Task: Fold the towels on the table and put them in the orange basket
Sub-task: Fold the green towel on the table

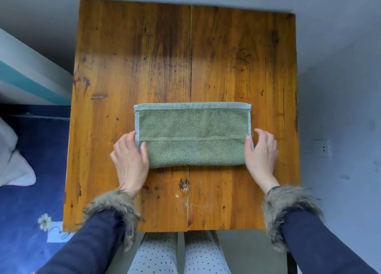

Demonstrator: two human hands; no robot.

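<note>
Left hand (131, 156) pinching green towel's (193, 135) left edge, right hand (260, 152) gripping right edge, wooden table (144, 57)

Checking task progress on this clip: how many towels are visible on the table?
1: a green terry towel, folded into a long rectangle, lies near the middle of the wooden table, between the left hand and right hand. No orange basket is in view, so others may be out of frame.

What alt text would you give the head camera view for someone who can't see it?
A folded green terry towel lies on a worn wooden table, the left hand and right hand gripping its short ends. Fur-cuffed navy sleeves show; no basket is visible.
</note>
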